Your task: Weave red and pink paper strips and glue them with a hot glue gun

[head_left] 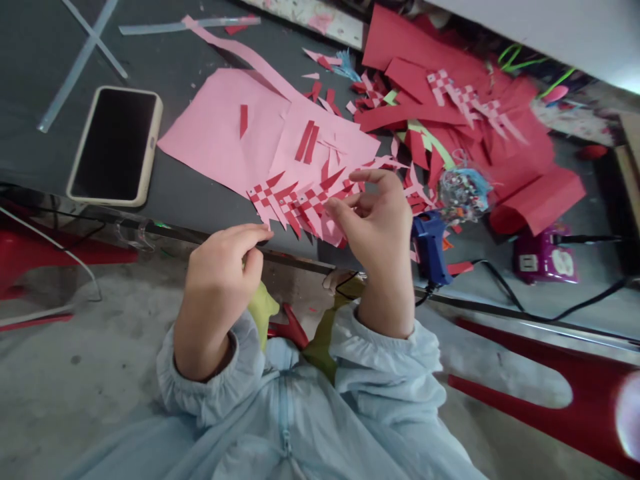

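My left hand (225,263) hovers at the table's front edge, fingers stretched forward and thumb a little apart, with nothing visible in it. Over the right end of a row of woven red-and-pink paper fish (287,203) is my right hand (380,223). Its index finger and thumb are apart and hold nothing I can see; the other fingers are curled. The fish lie along the near edge of pink paper sheets (215,133), and my right hand hides part of the row. Small red paper strips (307,141) rest on the pink sheets.
A phone (115,143) lies at left, with clear glue sticks (83,63) behind it. Red paper sheets (520,160) and scraps crowd the right, bearing more woven fish (465,100). A blue glue gun (431,247), a bag of beads (465,193) and a purple box (545,257) stand nearby.
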`<state>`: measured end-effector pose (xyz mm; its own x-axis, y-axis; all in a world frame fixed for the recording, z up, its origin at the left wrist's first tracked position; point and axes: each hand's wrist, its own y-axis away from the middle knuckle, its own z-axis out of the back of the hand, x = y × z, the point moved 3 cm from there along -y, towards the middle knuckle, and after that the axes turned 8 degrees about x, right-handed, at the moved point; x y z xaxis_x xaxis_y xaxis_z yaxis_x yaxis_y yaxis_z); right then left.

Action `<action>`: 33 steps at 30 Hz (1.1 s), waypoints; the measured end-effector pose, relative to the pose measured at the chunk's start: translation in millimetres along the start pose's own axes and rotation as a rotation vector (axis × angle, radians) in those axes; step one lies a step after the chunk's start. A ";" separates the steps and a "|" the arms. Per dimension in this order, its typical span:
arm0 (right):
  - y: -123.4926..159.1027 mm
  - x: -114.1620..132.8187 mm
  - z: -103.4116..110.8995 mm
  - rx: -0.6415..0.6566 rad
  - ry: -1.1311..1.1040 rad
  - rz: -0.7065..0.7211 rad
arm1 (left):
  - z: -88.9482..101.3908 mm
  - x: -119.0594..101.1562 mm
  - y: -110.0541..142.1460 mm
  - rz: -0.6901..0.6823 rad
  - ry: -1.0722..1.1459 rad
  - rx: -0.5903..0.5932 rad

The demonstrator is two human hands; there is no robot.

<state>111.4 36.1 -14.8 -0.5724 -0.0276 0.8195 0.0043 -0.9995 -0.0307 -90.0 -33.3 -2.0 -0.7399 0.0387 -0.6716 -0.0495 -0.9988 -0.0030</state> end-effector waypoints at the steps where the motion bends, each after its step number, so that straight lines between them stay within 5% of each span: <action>1: 0.2 -2.5 2.8 -0.010 0.006 0.010 | 0.0 0.1 0.2 0.006 0.001 0.000; 11: 5.6 -18.7 23.0 0.015 0.050 0.028 | -0.4 -1.0 1.8 -0.001 -0.020 -0.023; 23: 9.2 -11.5 18.0 0.052 -0.022 -0.120 | -1.3 -5.0 -0.2 0.012 -0.039 -0.052; 33: 9.6 -12.0 19.3 0.034 -0.056 -0.098 | -0.7 -9.7 -0.2 -0.106 -0.041 -0.150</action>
<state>134.1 26.6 -13.9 -0.5249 0.0702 0.8482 -0.0206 -0.9974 0.0697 -82.3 -33.4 4.0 -0.7629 0.1417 -0.6308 -0.0300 -0.9824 -0.1844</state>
